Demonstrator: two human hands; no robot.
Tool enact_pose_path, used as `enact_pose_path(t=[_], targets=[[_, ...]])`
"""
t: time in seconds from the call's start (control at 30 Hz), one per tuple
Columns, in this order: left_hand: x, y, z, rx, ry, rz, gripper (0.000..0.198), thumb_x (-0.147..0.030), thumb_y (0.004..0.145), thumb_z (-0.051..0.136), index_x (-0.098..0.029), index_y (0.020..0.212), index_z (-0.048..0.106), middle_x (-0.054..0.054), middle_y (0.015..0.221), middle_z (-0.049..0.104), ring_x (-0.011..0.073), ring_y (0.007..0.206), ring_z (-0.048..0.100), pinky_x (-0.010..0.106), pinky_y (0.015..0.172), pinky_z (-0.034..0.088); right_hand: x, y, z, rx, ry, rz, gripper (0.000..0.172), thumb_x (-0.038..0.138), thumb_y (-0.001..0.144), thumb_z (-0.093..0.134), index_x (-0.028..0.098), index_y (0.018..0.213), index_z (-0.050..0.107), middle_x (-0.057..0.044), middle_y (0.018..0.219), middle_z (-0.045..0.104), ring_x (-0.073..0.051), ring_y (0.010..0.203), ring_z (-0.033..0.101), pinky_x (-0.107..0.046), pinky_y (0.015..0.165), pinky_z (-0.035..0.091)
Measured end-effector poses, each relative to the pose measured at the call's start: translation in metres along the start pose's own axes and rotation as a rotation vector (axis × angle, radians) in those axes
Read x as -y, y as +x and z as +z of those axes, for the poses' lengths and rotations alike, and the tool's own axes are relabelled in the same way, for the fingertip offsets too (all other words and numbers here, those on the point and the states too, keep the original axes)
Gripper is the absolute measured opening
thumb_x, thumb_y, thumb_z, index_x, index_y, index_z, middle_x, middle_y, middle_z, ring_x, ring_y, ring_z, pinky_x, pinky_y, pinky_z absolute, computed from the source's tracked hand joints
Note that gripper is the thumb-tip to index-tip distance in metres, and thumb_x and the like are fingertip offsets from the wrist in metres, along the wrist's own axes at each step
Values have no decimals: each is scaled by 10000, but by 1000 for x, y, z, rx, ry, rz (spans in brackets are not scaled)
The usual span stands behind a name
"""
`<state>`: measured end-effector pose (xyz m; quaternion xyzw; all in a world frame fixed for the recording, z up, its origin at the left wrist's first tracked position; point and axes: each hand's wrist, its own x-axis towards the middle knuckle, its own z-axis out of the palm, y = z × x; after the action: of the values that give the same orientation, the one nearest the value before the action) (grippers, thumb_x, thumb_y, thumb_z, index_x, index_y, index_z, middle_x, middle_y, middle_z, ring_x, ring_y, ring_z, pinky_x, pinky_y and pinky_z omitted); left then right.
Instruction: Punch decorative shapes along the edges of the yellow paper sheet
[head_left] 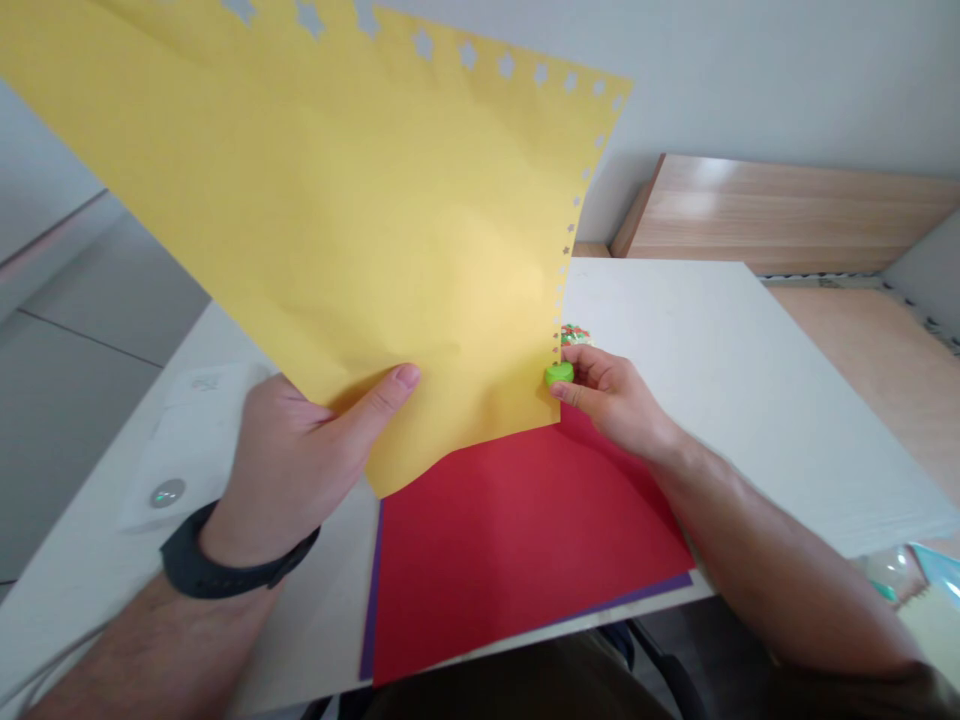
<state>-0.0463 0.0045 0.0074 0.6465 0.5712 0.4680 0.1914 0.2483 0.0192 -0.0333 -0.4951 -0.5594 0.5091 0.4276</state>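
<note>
A large sheet of yellow paper is raised above the table, with small star-shaped holes along its top and right edges. My left hand grips its lower left side, thumb on the near face and the other fingers hidden behind. At the lower right edge, my right hand pinches a small green craft punch, which sits on the paper's border just below the lowest visible holes. Beneath the yellow sheet lies a red sheet, over a purple sheet that shows only at its edges.
Behind my right hand is a partly hidden red, green and white item. A white device with a round silver button rests on the white table at left. Wooden furniture stands at the back right.
</note>
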Motion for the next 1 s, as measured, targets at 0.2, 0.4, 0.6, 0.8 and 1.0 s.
enact_pose_path(t=[0.2,0.4,0.6,0.8,1.0], targets=[[1,0,1,25,-54,-34,402,-391,865,841,-253,1240,797,37,1307,781,282,1252,723,392,1094,594,-2,4,0,-11,-12,-1,267,297,768,801,226,994,678,-3,921,696,-186,833,621,-336,821,500],[0,1,2,33,-74,-15,390,-403,881,827,-281,1250,792,13,1286,789,272,1251,724,393,1088,602,-7,8,0,-27,-51,-12,260,298,758,781,225,981,671,-5,901,693,-190,825,625,-340,811,507],[-1,1,3,22,-100,-18,444,-386,884,831,-309,1315,758,-1,1314,777,256,1277,709,353,1079,605,-4,5,-1,-38,-55,-21,321,321,743,819,223,1017,685,-16,921,704,-197,832,637,-352,820,516],[-3,2,3,17,-109,-21,426,-392,877,835,-311,1290,772,-1,1287,788,271,1257,721,377,1048,630,-6,1,-6,9,-23,-4,368,355,781,837,225,1089,683,-28,967,701,-195,852,633,-349,831,518],[-1,1,3,10,-101,-19,473,-391,881,834,-330,1341,741,-8,1322,773,268,1296,697,374,1074,614,-6,-1,-9,4,30,3,382,369,786,856,224,1093,682,-27,984,694,-189,863,627,-344,831,505]])
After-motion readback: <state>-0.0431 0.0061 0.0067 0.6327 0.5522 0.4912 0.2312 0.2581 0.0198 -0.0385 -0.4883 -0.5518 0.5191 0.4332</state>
